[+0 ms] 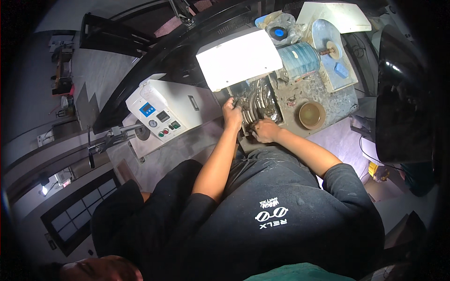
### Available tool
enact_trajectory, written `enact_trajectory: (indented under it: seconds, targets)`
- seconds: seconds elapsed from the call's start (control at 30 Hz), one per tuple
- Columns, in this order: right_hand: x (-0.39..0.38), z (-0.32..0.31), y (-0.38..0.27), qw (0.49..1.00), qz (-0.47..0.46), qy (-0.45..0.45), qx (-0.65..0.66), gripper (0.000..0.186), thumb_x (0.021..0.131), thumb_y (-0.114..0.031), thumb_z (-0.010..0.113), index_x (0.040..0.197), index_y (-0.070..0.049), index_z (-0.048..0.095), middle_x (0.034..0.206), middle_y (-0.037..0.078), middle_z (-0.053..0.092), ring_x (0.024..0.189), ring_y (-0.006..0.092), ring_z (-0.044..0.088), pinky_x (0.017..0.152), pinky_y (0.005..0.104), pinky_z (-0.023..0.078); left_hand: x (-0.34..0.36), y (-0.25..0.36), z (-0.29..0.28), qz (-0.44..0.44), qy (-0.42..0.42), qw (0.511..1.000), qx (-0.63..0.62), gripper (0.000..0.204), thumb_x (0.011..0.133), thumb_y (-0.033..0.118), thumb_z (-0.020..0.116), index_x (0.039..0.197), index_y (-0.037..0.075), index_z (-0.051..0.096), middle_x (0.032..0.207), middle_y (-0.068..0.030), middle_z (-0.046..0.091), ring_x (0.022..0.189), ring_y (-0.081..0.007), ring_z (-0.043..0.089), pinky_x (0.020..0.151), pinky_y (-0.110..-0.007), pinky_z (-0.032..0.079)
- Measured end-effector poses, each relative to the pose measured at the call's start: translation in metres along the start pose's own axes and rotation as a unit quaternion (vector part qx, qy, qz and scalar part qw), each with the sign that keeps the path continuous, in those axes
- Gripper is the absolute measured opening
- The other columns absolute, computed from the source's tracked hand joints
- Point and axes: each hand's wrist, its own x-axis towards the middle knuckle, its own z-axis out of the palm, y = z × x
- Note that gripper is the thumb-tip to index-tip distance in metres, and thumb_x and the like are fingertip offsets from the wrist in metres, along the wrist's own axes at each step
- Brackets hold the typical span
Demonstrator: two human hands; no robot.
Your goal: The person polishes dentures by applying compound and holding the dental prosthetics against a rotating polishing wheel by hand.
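Observation:
My left hand point(232, 114) is closed at the left edge of a wet trough, its thumb uppermost; whatever its fingers hold is hidden. Lower and to the right, my right hand point(265, 130) curls its muddy fingers over the trough's near side. I cannot make out anything in its grasp. Between and beyond the hands are glossy, ridged, dark grey wheels point(253, 104), coated with wet slurry. A white cover point(239, 58) overhangs the far end of the trough. A round tan bowl point(311, 115) with cloudy liquid stands to the right of my right hand.
A white control box point(171, 110) with a gauge and buttons stands at left. Beyond the bowl lies a blue-streaked cylinder point(301, 61) near a spindle with a pale disc point(334, 50). A blue block point(341, 70) rests on a light board. Crumpled plastic point(287, 29) sits behind.

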Motion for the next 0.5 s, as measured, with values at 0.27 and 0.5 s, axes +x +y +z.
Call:
enact_trajectory:
  seconds: [0.27,0.5]
  targets:
    - [0.005,-0.024,0.057,0.942,-0.049,0.321,0.082,0.019,0.074,-0.005,0.051,0.088,0.001,0.063,0.099,0.019,0.064,0.081,0.0317,0.064,0.075,0.0353,0.05,0.006,-0.01,0.008,-0.007,0.001,1.0,0.014,0.034,0.071,-0.017,0.043,0.097,-0.003,0.059,0.091,-0.0067,0.063,0.08,-0.0127,0.058,0.073,-0.024,0.045]
    - [0.014,-0.058,0.026,0.904,-0.024,0.37,0.213,0.032,0.072,-0.009,0.055,0.101,0.002,0.063,0.094,0.023,0.063,0.088,0.0374,0.061,0.081,0.0369,0.047,0.016,-0.024,0.02,-0.028,-0.019,0.999,-0.016,0.028,0.07,-0.013,0.044,0.092,-0.003,0.058,0.08,-0.0055,0.06,0.069,-0.011,0.054,0.061,-0.024,0.042]
